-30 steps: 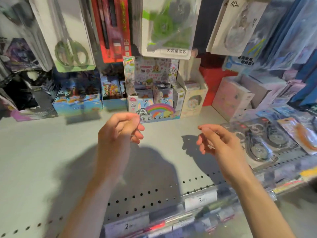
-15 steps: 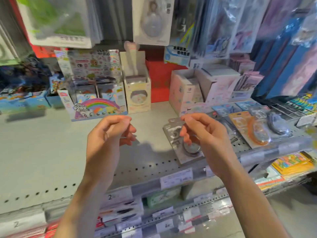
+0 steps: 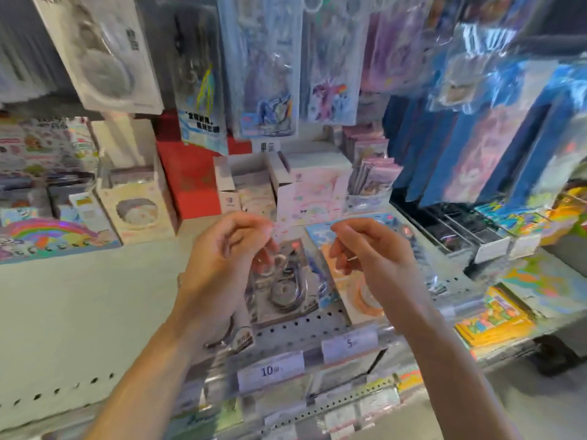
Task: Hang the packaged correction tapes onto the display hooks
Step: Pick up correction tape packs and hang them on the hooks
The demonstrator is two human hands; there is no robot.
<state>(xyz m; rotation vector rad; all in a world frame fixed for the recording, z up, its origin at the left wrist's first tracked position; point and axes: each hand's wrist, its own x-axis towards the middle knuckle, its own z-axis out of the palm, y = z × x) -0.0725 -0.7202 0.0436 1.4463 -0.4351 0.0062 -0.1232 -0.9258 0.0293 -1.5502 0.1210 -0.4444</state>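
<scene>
Grey shelf [image 3: 79, 312] carries the packaged correction tapes [image 3: 286, 287] lying flat, long axis front-to-back. Left hand [image 3: 222, 262] and right hand [image 3: 374, 258] hover above, fingers loosely curled, grasping nothing.

Correction tape packs [image 3: 287, 289] flat on shelf [image 3: 79, 312] near front edge, right of middle. Both hands above packs: left hand [image 3: 222, 258] at left, right hand [image 3: 371, 258] at right. Price tags [image 3: 270, 371] on front edge below packs. Boxes [image 3: 136, 204] along shelf's back edge. Hanging packages [image 3: 266, 65] above boxes.
</scene>
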